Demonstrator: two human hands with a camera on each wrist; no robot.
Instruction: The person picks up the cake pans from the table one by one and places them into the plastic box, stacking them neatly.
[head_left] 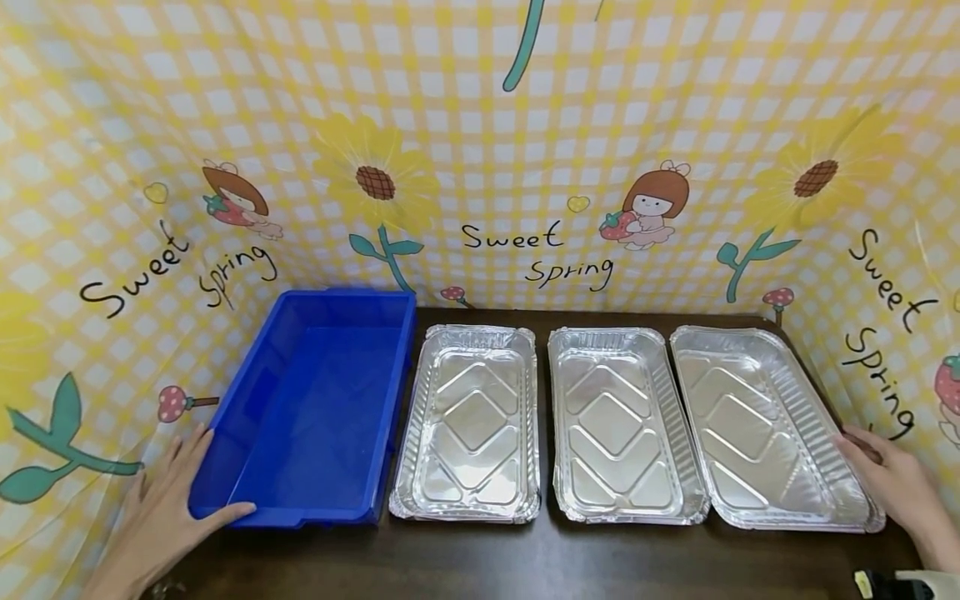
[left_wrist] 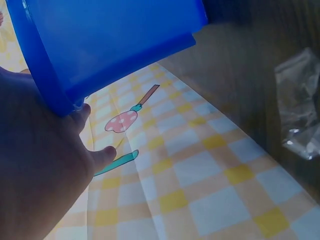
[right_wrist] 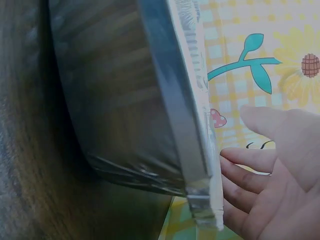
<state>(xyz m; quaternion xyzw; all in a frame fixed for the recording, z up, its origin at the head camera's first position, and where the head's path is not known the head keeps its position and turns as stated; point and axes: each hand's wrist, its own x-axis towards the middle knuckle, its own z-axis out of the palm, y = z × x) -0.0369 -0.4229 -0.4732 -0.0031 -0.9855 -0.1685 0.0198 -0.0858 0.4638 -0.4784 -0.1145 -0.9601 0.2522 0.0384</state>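
My left hand [head_left: 161, 496] rests at the near left corner of a blue plastic bin [head_left: 322, 408], fingers spread along its side and thumb lying by the front rim. The bin holds nothing. At the far right, my right hand [head_left: 892, 479] touches the outer edge of a foil tray [head_left: 750, 442]. In the right wrist view its fingers [right_wrist: 245, 175] meet the tray's rim, while the thumb stands apart from it. Two more foil trays, a middle one [head_left: 618, 433] and a left one [head_left: 476, 425], stand between, both bare inside.
All the containers stand in a row on a dark wooden table [head_left: 510, 558]. Yellow checked cloth [head_left: 495, 167] with printed flowers hangs behind and at both sides. A crumpled piece of clear plastic [left_wrist: 300, 105] lies on the table in the left wrist view.
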